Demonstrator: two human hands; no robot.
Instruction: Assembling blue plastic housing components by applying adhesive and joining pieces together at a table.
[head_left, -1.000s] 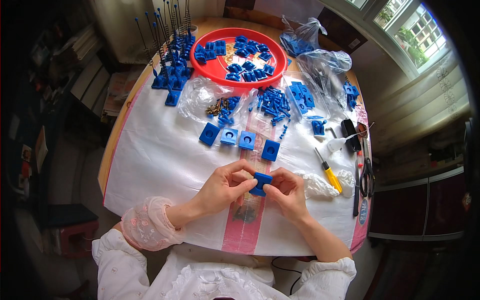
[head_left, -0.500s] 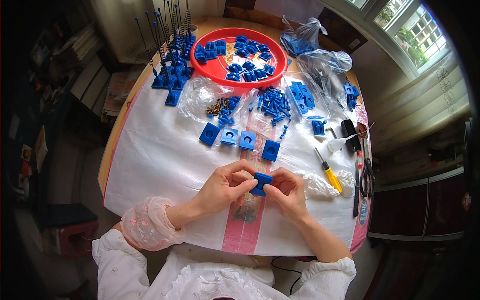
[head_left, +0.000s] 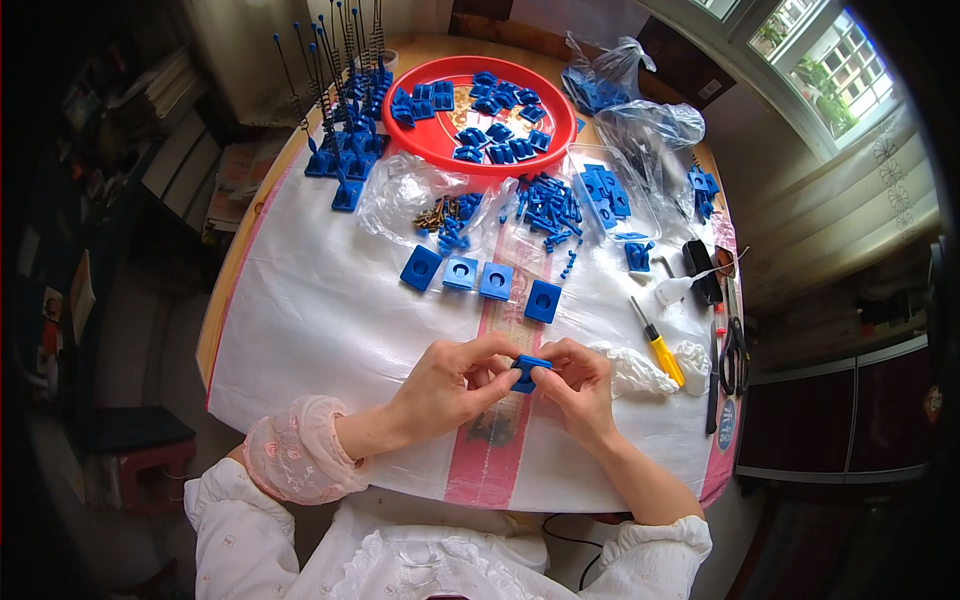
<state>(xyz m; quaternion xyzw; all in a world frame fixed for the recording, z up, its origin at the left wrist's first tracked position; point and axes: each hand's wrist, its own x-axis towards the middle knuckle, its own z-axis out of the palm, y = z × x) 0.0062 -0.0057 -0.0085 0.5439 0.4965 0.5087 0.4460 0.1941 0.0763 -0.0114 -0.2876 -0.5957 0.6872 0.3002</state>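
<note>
Between my two hands, near the front middle of the table, is a small blue plastic part (head_left: 530,374). My left hand (head_left: 455,383) pinches its left side with thumb and fingers. On its right side my right hand (head_left: 580,388) grips it the same way, thumb toward me. Fingertips cover much of the part. Beyond the hands lie a few blue square pieces with round holes: one (head_left: 420,268) at the left, two paler ones in the middle, and another (head_left: 542,301) at the right.
A red round tray (head_left: 400,140) holds several blue parts at the back. Spring-like rods on blue bases (head_left: 345,160) stand at the far left. Loose blue pegs (head_left: 548,208) lie mid-table. At right are a yellow screwdriver (head_left: 664,360), crumpled white tissue (head_left: 635,370) and scissors (head_left: 735,355).
Both hands have shifted slightly nearer to me and to the right with the blue part. The part has tilted, so its face looks flatter now.
</note>
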